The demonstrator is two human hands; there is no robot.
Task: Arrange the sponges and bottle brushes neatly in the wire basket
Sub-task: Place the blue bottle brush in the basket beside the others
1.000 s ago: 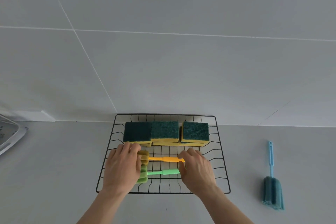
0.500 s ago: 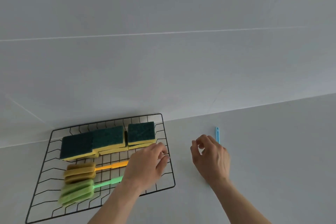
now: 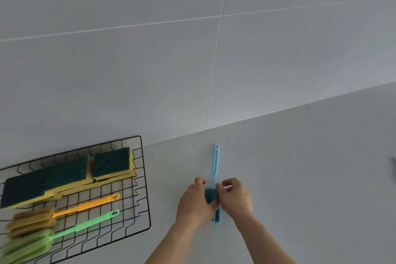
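Both hands, left (image 3: 196, 201) and right (image 3: 235, 198), are closing their grip on the blue brush (image 3: 215, 169) at its soft, light sponge head; the stiff handle looks the surer hold.

one head-worn wide-angle view looks forward and down, tilted, close over the desk (image 3: 300, 167), facing the tiled wall (image 3: 150, 60) behind it.

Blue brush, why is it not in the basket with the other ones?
It is the odd one out: the blue brush lies on the counter, outside the wire basket, with both hands closing around its sponge head.
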